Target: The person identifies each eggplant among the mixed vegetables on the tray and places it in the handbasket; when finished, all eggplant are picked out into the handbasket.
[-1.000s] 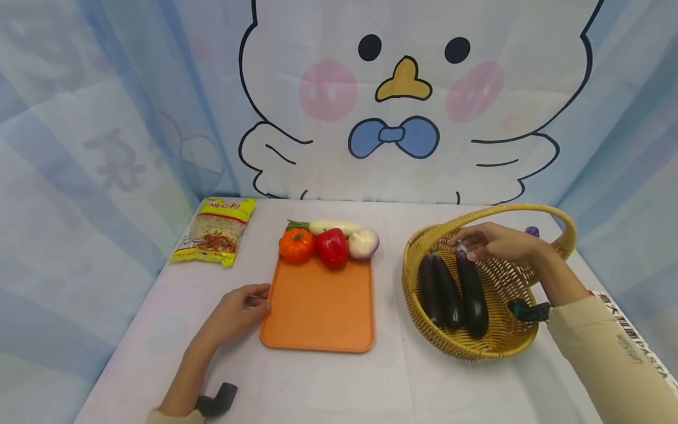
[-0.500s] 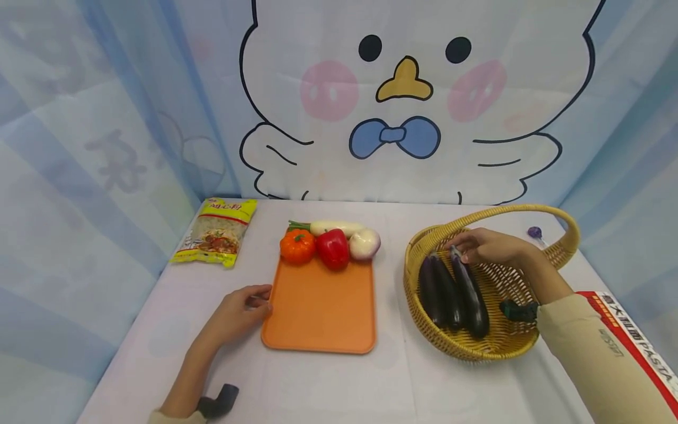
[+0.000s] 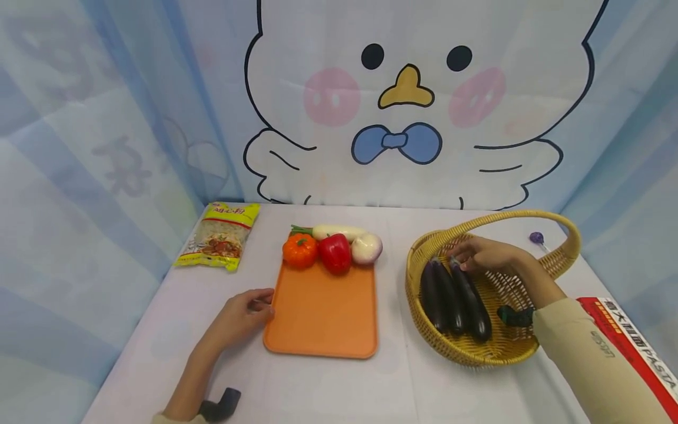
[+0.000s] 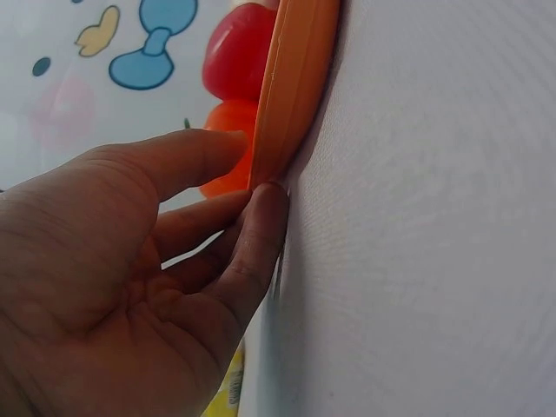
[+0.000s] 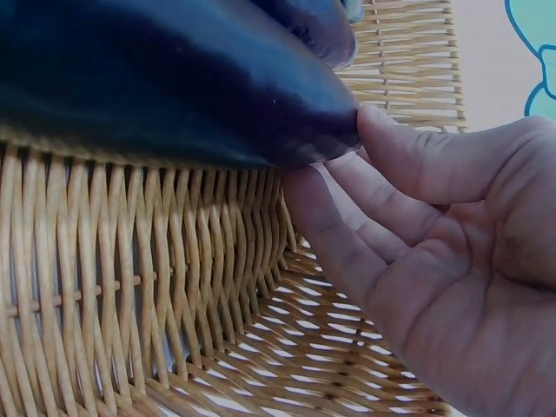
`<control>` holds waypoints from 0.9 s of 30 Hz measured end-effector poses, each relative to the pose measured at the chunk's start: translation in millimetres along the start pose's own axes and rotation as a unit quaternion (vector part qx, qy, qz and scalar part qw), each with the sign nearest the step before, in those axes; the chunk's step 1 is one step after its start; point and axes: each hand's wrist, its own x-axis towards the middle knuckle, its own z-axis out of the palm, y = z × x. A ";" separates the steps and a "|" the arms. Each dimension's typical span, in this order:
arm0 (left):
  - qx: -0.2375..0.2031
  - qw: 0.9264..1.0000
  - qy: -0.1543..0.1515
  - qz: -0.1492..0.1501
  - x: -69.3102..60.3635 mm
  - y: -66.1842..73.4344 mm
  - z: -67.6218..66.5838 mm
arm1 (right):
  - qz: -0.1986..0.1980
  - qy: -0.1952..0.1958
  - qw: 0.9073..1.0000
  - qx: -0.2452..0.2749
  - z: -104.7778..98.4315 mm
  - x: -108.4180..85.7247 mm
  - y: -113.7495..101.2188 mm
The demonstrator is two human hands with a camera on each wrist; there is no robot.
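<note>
Three dark eggplants lie side by side in a wicker basket (image 3: 424, 330). The thumb and fingers of my right hand (image 3: 489, 256) pinch the stem end of the rightmost eggplant (image 3: 472, 303); the right wrist view shows this eggplant (image 5: 217, 87) close up, its tip between thumb and fingers. At the left edge of an orange tray (image 3: 323, 318) rests my left hand (image 3: 241, 318). In the left wrist view its fingertips (image 4: 268, 204) touch the tray's side, while the thumb lies by the rim.
Along the tray's far end sit an orange pepper (image 3: 300, 251), a red pepper (image 3: 335, 254), a purple-white turnip (image 3: 366, 248) and a white radish (image 3: 339, 231). A yellow food packet (image 3: 219, 237) lies at left. A lollipop (image 3: 537, 238) and a red pasta box (image 3: 630, 353) are at right.
My right hand shifts slightly left at the eggplant's stem, and that eggplant's top tilts toward the other two. My left hand stays at the tray edge. More of the pasta box shows.
</note>
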 end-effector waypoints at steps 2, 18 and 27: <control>0.001 1.000 0.000 -0.002 0.4 0.5 0.9 | 0.002 0.001 1.000 0.001 0.7 -0.6 0.9; -0.004 1.000 -0.006 -0.016 4.4 -7.3 0.8 | -0.014 0.024 0.997 -0.071 8.7 4.6 -3.1; 0.001 1.000 -0.003 -0.025 3.2 -13.6 -2.4 | -0.057 0.064 0.983 -0.160 21.1 -8.5 -23.7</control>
